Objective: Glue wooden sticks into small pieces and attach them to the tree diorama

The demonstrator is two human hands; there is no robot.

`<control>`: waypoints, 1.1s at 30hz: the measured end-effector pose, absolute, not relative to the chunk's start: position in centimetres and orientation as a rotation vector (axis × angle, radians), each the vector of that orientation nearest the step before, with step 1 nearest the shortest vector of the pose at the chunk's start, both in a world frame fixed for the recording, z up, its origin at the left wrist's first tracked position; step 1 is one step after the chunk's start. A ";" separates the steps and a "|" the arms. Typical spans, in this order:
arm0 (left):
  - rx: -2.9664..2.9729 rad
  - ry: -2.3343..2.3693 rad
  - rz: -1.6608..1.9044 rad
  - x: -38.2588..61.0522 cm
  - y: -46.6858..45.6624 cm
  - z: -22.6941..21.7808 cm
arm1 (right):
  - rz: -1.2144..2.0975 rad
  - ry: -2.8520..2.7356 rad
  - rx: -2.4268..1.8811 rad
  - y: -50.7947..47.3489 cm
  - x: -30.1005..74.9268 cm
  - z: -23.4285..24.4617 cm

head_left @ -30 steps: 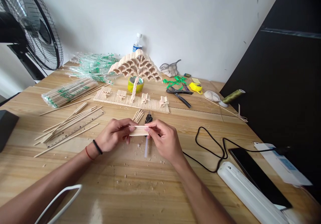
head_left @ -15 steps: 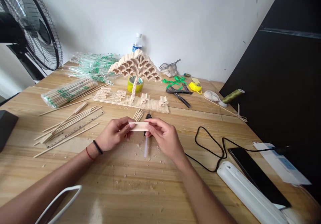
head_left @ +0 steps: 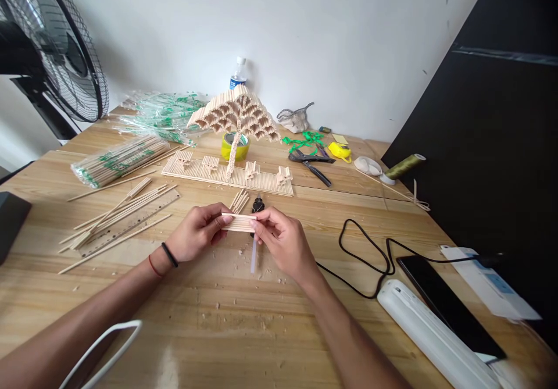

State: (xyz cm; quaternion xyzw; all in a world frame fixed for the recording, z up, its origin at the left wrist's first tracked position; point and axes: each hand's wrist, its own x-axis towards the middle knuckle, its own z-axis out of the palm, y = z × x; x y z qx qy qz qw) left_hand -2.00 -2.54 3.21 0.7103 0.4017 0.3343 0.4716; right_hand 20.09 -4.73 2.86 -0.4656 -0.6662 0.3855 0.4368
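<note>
Between my two hands is a small flat panel of short wooden sticks (head_left: 239,222) lying side by side. My left hand (head_left: 199,230) pinches its left end, thumb on top; my right hand (head_left: 283,241) grips the right end between thumb and fingers. Just behind the panel lies a black glue gun (head_left: 258,204), partly hidden, with a translucent glue stick (head_left: 253,256) poking out toward me. A small bundle of cut sticks (head_left: 239,200) rests beside it. Farther back stands a stick-built model (head_left: 235,118) with a sloped canopy on a post and a slatted base.
At left are loose sticks (head_left: 126,209), a clear ruler (head_left: 131,226) and bagged sticks (head_left: 120,159). Pliers (head_left: 311,165), yellow tape (head_left: 227,147) and green scraps (head_left: 305,141) lie behind. A black cable (head_left: 349,284), a phone (head_left: 449,304) and a white device (head_left: 436,334) occupy the right.
The stick panel has shifted slightly left and tilted a little, its right end now lower. My right hand has moved slightly with it, baring more of the glue gun.
</note>
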 end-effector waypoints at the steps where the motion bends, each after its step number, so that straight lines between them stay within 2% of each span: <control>1: 1.729 0.978 0.822 -2.0 -2.5 3.2 | 0.928 -1.670 -1.161 -4.8 20.1 2.8; 9: 1.636 0.878 0.854 -1.5 -2.3 2.5 | 0.801 -1.633 -1.156 -4.7 20.1 2.9; 20: 1.562 0.992 1.004 -1.9 -1.7 2.0 | 1.226 -1.571 -0.904 -5.1 19.6 2.8; 33: 1.615 1.001 0.963 -1.7 -2.0 2.0 | 1.141 -1.712 -0.848 -5.0 19.9 3.4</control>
